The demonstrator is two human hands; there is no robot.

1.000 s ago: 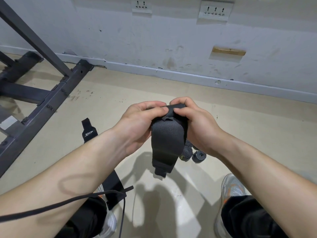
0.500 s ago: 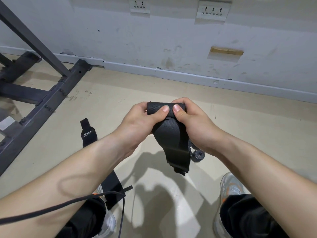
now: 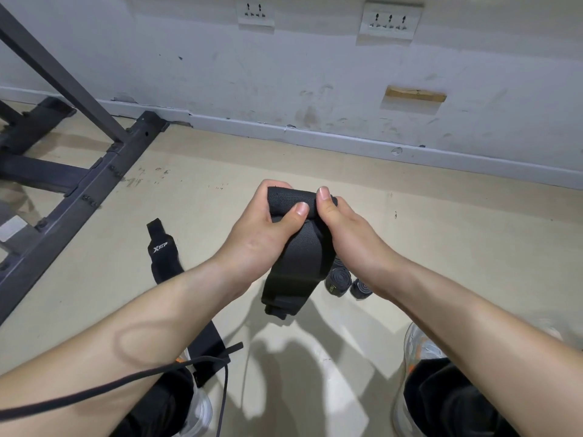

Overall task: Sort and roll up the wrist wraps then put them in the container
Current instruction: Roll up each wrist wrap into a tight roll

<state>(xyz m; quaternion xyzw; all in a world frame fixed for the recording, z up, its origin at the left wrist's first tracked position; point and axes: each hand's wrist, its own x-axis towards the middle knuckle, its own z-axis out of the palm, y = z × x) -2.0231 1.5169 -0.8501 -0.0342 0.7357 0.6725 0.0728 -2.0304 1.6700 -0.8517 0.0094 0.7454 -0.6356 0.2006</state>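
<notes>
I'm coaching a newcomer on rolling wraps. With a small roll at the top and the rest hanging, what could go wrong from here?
Only the left hand and right hand pinch the roll of the wrist wrap; a slack grip could let it unwind. Its hanging tail looks folded at the end, so it may wind in crooked. The black cord across the left forearm might snag.

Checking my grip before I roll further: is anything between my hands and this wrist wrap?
Nothing visible. The left hand and right hand both grip the rolled top of the black wrist wrap directly. Its loose tail hangs free; rolled wraps lie on the floor beyond it.
</notes>
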